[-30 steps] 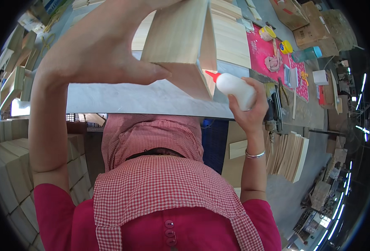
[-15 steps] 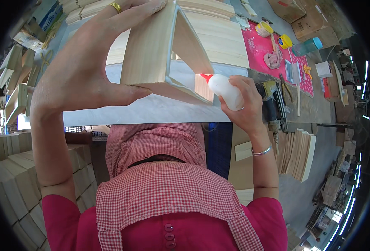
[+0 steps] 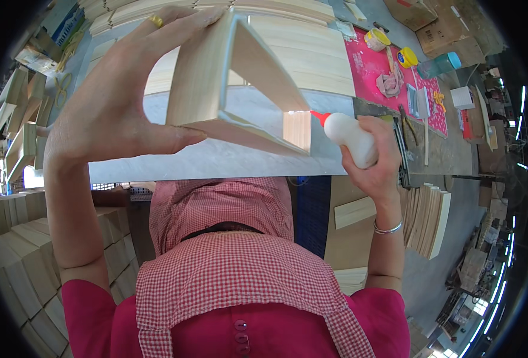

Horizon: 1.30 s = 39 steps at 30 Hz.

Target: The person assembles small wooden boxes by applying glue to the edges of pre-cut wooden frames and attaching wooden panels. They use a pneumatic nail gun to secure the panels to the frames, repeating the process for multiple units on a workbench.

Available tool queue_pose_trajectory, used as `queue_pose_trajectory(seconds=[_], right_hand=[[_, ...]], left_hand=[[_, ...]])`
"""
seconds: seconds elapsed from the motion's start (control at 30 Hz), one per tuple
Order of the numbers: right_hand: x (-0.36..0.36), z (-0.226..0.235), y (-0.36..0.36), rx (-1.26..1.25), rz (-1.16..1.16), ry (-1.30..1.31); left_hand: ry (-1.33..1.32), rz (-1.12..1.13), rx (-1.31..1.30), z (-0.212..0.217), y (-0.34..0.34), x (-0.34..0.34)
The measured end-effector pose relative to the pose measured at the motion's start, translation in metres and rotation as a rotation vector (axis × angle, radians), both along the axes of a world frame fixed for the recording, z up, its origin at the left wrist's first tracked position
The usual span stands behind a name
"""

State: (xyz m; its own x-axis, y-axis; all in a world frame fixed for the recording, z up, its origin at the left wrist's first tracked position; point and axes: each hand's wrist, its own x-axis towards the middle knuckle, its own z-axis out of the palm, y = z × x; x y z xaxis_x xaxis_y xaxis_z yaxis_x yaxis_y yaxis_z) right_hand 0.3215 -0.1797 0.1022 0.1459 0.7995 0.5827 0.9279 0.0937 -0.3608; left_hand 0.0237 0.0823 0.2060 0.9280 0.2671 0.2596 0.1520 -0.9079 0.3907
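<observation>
We tilt the box (image 3: 234,89), left hand (image 3: 115,101) pinching its wall, so the right hand's (image 3: 377,158) clenched bottle (image 3: 347,132) reaches the corner.

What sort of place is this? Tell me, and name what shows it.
Most likely a small woodworking or box-making workshop. Stacks of cut wooden panels stand beside the workbench, the left hand holds an open wooden box, and the right hand squeezes a white glue bottle against its edge.

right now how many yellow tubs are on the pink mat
2: one open yellow tub at the far left end of the pink mat, one yellow tub with a blue lid just right of it. Others may be hidden.
</observation>
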Motion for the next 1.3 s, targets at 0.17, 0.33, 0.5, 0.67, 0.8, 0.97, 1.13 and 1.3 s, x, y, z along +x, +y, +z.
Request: queue_pose_trajectory(seconds=[0.17, 0.33, 0.5, 0.67, 0.8, 0.97, 1.13, 1.3], right_hand=[[0.052, -0.026, -0.006, 0.302, -0.229, 0.473], [0.143, -0.056, 0.050, 0.252, -0.445, 0.300], [0.228, -0.098, 0.117, -0.019, -0.620, 0.059], [0.152, -0.059, 0.133, -0.033, -0.247, -0.096], [0.013, 0.011, 0.079, -0.468, 0.139, 0.030], [-0.033, 0.001, 0.082, -0.940, 0.221, -0.323], [-0.023, -0.021, 0.101, -0.904, 0.254, -0.395], [-0.019, -0.020, 0.109, -0.927, 0.273, -0.431]], left_hand=[[-0.047, 0.040, -0.112, -0.027, 0.017, -0.021], [-0.051, 0.262, -0.564, -0.072, 0.018, -0.058], [-0.090, 0.342, -0.660, -0.109, 0.019, -0.087], [-0.112, 0.289, -0.524, -0.079, 0.010, -0.075], [-0.080, 0.252, -0.257, -0.046, -0.001, -0.055], [-0.090, 0.118, -0.084, -0.025, -0.005, -0.033], [-0.076, 0.133, -0.048, -0.010, -0.016, -0.025], [-0.094, 0.142, -0.063, -0.013, -0.018, -0.028]])
